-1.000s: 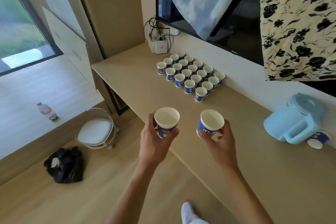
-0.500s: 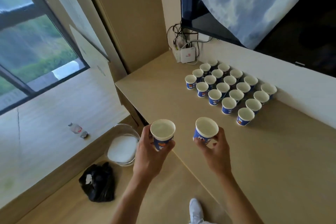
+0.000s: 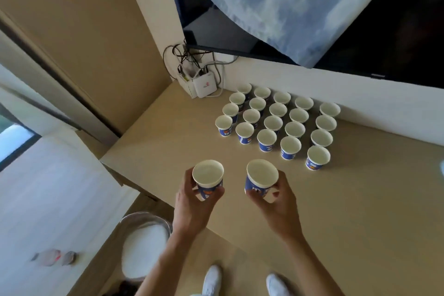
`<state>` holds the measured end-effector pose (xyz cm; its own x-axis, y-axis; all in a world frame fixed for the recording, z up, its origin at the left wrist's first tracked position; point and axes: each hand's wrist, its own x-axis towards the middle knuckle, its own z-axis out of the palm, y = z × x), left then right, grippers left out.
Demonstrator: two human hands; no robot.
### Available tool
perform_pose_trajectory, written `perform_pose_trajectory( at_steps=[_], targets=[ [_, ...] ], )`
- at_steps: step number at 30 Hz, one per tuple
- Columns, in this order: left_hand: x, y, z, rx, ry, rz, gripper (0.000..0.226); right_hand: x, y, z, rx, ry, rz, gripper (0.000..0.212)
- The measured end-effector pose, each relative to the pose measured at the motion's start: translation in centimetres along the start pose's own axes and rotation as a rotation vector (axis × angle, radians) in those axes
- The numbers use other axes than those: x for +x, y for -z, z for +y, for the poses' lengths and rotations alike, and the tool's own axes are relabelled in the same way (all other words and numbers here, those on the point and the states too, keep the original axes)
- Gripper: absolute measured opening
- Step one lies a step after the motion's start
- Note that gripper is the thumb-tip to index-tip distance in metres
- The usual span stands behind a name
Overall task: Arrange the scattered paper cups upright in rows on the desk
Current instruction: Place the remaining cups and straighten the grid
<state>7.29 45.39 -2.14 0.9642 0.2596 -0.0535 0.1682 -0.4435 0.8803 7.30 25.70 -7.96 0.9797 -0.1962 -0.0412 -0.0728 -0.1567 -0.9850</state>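
Note:
My left hand [image 3: 192,209] grips an upright blue-and-white paper cup [image 3: 208,175] above the desk's front edge. Beside it, my right hand [image 3: 280,204] holds a second upright paper cup [image 3: 262,178] by its base. Further back on the beige desk [image 3: 360,199], several matching cups stand upright in neat diagonal rows [image 3: 278,122] against the white wall. The nearest cup of that block [image 3: 317,157] stands to the right of my right hand, apart from it.
A white router with tangled cables [image 3: 204,84] sits in the desk's back left corner. A dark screen draped with a blue cloth [image 3: 288,7] hangs above. A round white stool [image 3: 144,245] stands on the floor by the desk's left end, my white shoes [image 3: 211,281] below.
I have stepped closer and look more steeply down; the rows of cups now lie nearer. Both hands still hold their cups, carried forward over the desk edge.

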Motion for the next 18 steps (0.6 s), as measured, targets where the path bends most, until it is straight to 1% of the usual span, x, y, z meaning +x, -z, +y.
perform_pose_trajectory(
  at_steps=[3,8,12,18],
  targets=[
    [3.7,1.2,-1.7,0.035,-0.023,-0.113,0.056,-0.2,-2.5,0.2,-0.011,-0.039,0.098,0.052],
    [10.0,2.2,-3.6,0.042,-0.040,-0.192,0.059,0.1,-6.0,-0.2,-0.003,-0.073,0.194,0.053],
    [13.9,1.3,-6.3,0.028,-0.036,-0.238,0.060,1.6,-8.4,0.7,-0.024,-0.076,0.215,0.053],
    [18.3,-2.2,-12.0,0.022,-0.057,-0.262,0.060,5.1,-11.1,5.2,-0.074,-0.039,0.209,0.053]
  ],
)
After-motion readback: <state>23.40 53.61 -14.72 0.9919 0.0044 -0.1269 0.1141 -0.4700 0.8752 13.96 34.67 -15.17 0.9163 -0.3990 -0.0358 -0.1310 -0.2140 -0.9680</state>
